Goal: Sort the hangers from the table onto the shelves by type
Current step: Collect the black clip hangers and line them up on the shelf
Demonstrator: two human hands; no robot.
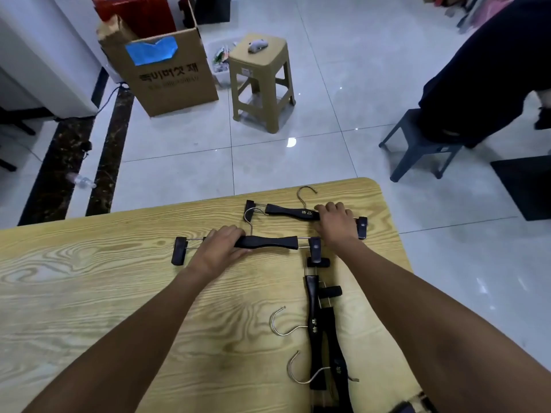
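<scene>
Several black clip hangers with metal hooks lie on the light wooden table [89,293]. My left hand [222,244] grips the left part of the near hanger [274,242], which lies crosswise with a clip at each end. My right hand [335,220] closes over the right part of the far hanger [289,212], close to the table's far edge. Two more hangers [316,332] lie stacked lengthwise under my right forearm, hooks pointing left.
Beyond the table on the tiled floor stand a cardboard box [167,73], a tan plastic stool [262,81] and a grey stool [417,144] with a seated person [492,70] in dark clothes. A plastic bottle [80,180] lies at the left.
</scene>
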